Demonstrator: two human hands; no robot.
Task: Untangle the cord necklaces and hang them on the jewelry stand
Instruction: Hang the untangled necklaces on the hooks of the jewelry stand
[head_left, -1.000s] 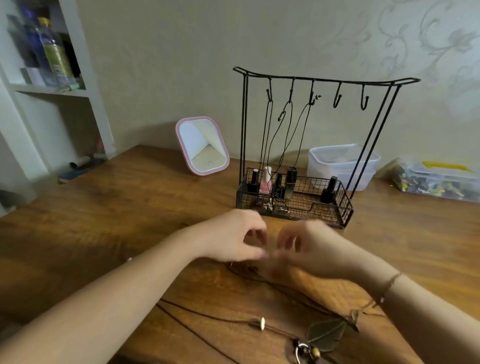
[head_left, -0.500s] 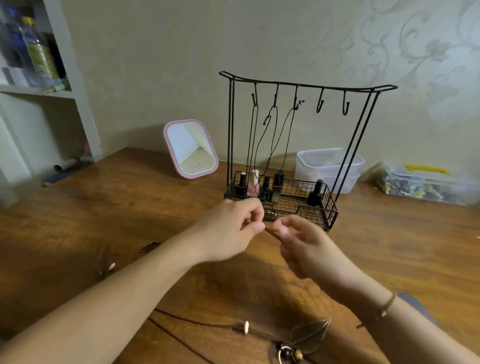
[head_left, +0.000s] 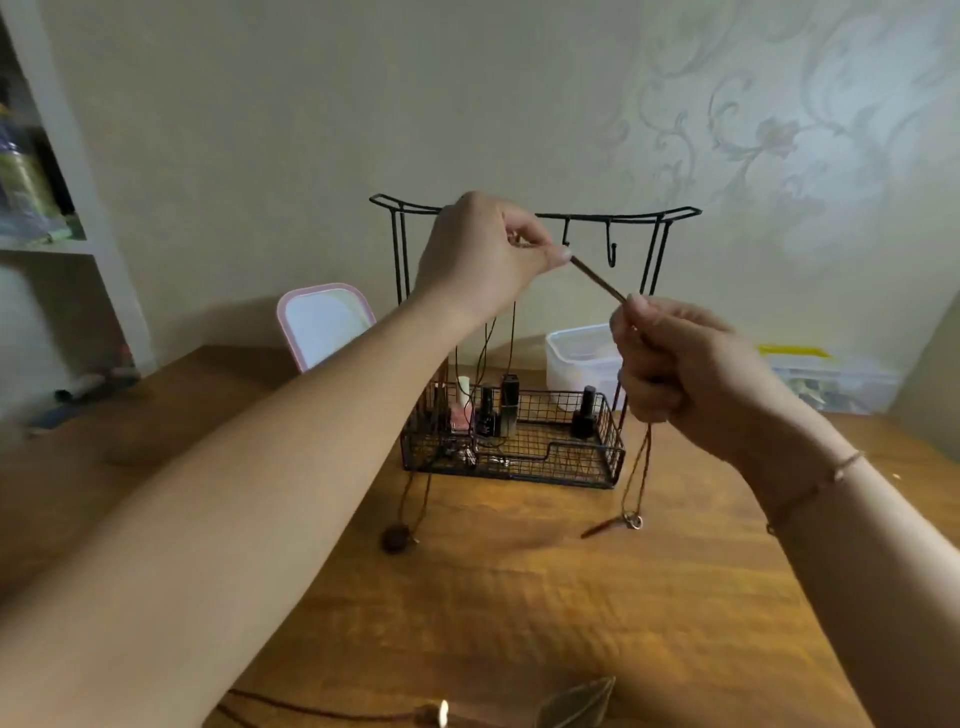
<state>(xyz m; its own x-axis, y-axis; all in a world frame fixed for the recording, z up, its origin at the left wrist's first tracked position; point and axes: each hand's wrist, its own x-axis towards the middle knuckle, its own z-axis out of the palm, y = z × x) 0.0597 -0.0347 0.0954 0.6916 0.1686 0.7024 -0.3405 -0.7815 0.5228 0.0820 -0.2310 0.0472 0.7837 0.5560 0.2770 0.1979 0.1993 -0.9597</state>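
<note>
Head view shows both hands raised in the middle of the frame, in front of the jewelry stand (head_left: 535, 332). The left hand (head_left: 483, 254) pinches one end of a short taut stretch of the cord necklace (head_left: 597, 279) between thumb and forefinger; the right hand (head_left: 680, 369), lower and further right, has its grip clamped on the other end, fingers curled round the cord. That taut stretch runs on a slant from upper left down to lower right. From each hand the rest of the cord hangs almost straight down: one strand ends in a dark round bead (head_left: 396, 538) at the counter (head_left: 493, 597) at centre left, the other reaches a small ring pendant (head_left: 634, 521) at centre right.

This looks like the hanging step for this necklace: the loop seems spread open and lifted level with the top bar. Two empty hooks (head_left: 613, 249) show just right of the left hand. The next move would call for carrying the taut stretch over one of them and lowering it into the curve, keeping the hanging strands clear of the cords already on the stand and of the bottles (head_left: 488, 410) in the wire basket. Another necklace with a leaf pendant (head_left: 576, 704) lies at the bottom edge, not yet hung.
</note>
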